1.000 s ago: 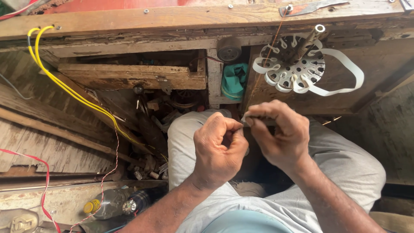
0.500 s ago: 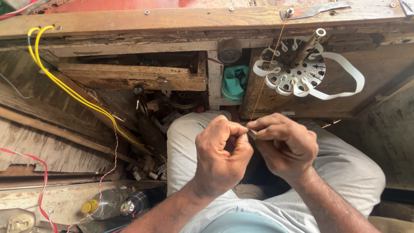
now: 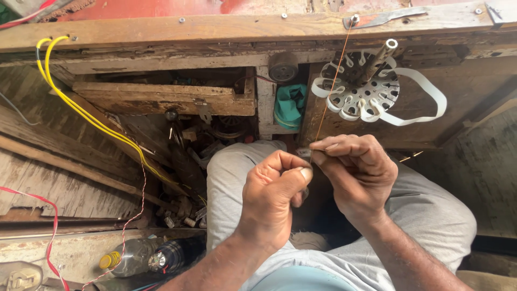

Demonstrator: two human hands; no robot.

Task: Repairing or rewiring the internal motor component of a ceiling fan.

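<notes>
The wooden workbench (image 3: 161, 27) is cut off at the top edge. Left hand (image 3: 272, 202) has moved lower than half a second ago, its closed fingers hiding any contents. Right hand (image 3: 358, 172) pinches the thin copper wire (image 3: 331, 89), running taut from bench to fingertips.

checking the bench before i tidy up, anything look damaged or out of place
The worn wooden drawer under the bench hangs open and askew, with metal scrap spilling below. Both hands pinch a thin copper wire.
</notes>
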